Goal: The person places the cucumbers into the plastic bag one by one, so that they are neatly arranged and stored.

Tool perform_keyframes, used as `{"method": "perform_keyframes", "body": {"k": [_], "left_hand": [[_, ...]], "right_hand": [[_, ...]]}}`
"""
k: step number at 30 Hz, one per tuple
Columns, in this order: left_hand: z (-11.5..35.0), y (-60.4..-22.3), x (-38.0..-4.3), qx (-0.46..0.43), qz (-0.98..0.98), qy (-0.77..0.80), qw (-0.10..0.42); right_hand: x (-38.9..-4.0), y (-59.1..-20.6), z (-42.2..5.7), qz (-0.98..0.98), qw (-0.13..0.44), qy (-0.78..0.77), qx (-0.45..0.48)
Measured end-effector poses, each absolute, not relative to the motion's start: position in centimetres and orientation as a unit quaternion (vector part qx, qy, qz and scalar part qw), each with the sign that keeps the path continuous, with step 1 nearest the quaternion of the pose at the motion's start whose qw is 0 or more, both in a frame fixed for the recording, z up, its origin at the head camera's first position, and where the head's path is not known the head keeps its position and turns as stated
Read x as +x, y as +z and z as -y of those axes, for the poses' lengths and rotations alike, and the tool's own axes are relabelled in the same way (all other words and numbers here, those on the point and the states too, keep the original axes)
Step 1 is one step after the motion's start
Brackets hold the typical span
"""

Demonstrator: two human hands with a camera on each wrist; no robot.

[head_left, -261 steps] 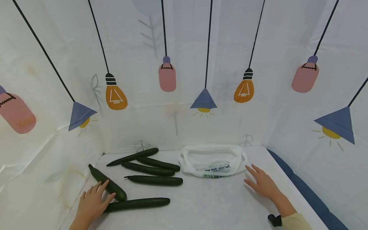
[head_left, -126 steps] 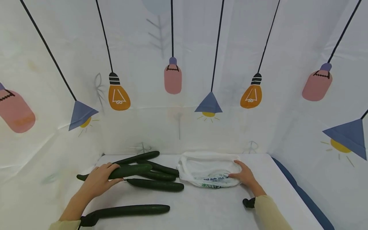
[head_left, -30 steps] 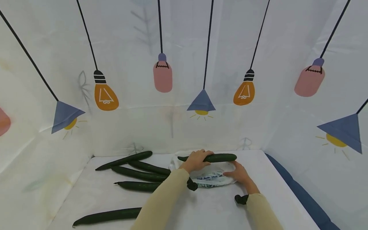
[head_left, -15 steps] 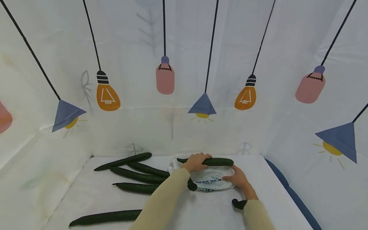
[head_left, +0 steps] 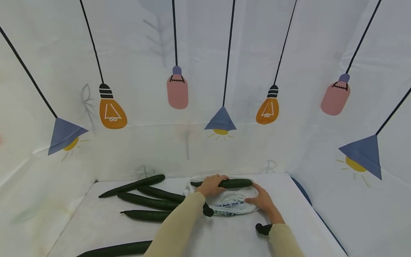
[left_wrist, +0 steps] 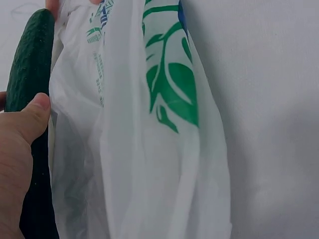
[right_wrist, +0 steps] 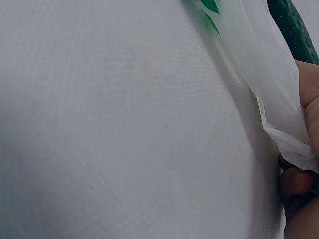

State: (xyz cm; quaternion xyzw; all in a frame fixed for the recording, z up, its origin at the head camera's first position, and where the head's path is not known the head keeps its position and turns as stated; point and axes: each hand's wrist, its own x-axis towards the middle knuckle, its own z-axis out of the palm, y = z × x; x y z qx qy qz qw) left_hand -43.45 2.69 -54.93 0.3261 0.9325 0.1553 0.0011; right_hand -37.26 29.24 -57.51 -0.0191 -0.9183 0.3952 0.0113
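My left hand (head_left: 211,186) grips a dark green cucumber (head_left: 236,183) around its middle, lying crosswise over a white plastic bag (head_left: 229,207). In the left wrist view, my thumb lies along the side of this cucumber (left_wrist: 31,59), right beside the open mouth of the bag (left_wrist: 124,164). At the bag's right end, my right hand (head_left: 264,200) holds the edge with thumb in front and fingers behind. Those fingers meet the cucumber's right tip. The right wrist view catches only part of my right hand (right_wrist: 310,99) behind the bag's white film (right_wrist: 269,59).
Several more cucumbers lie left of the bag, one slanting at the back (head_left: 131,185) and one in front of the group (head_left: 146,215). Another cucumber (head_left: 118,248) rests near the front edge, partly behind my left sleeve. A patterned white sheet (head_left: 144,142) surrounds the white table (head_left: 234,235).
My left hand has lifted a cucumber from the left side and carried it right, over the bag. My right hand has moved onto the bag's right edge. The cucumber has barely moved over the last second.
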Motion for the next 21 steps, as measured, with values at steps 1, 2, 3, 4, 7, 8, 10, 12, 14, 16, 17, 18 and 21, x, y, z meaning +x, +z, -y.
{"method": "perform_keyframes", "body": {"k": [1, 2, 3, 4, 7, 8, 10, 12, 14, 16, 17, 18, 21], "left_hand": [[-2.6, -55.0, -43.4, 0.324, -0.933, 0.158, 0.003], [-2.5, -55.0, -43.4, 0.323, -0.933, 0.161, 0.004], [-2.4, -54.9, -43.4, 0.320, -0.933, 0.164, 0.008], [-2.3, -55.0, -43.5, 0.319, -0.933, 0.165, 0.007], [-2.0, -55.1, -43.6, 0.315, -0.931, 0.184, 0.016], [-2.0, -55.2, -43.7, 0.315, -0.930, 0.191, 0.017], [-1.8, -55.5, -43.9, 0.317, -0.926, 0.205, 0.020], [-1.6, -55.9, -44.1, 0.318, -0.922, 0.218, 0.025], [-1.5, -55.9, -44.0, 0.315, -0.920, 0.230, 0.032], [-1.4, -55.8, -43.9, 0.310, -0.918, 0.244, 0.041], [-1.4, -55.7, -43.9, 0.307, -0.917, 0.250, 0.044], [-1.4, -55.6, -43.8, 0.305, -0.915, 0.260, 0.046], [-1.4, -55.0, -43.7, 0.293, -0.912, 0.282, 0.053]], "right_hand": [[-37.2, -57.5, -29.2, 0.918, 0.012, 0.395, -0.019], [-37.2, -57.5, -29.1, 0.918, 0.012, 0.395, -0.019], [-37.2, -57.5, -29.0, 0.919, 0.015, 0.394, -0.016], [-37.1, -57.5, -29.0, 0.919, 0.016, 0.394, -0.014], [-37.0, -57.4, -28.8, 0.919, 0.016, 0.393, -0.010], [-36.9, -57.4, -28.8, 0.919, 0.017, 0.393, -0.010], [-36.8, -57.5, -28.8, 0.919, 0.018, 0.393, -0.010], [-36.8, -57.7, -28.8, 0.920, 0.016, 0.391, -0.012], [-36.8, -57.9, -28.9, 0.923, 0.016, 0.384, -0.009], [-36.8, -58.0, -29.0, 0.925, 0.017, 0.379, -0.005], [-36.8, -58.0, -29.1, 0.926, 0.017, 0.378, -0.004], [-36.8, -57.9, -29.1, 0.925, 0.019, 0.378, -0.002], [-36.9, -57.6, -29.3, 0.926, 0.022, 0.376, -0.004]]}}
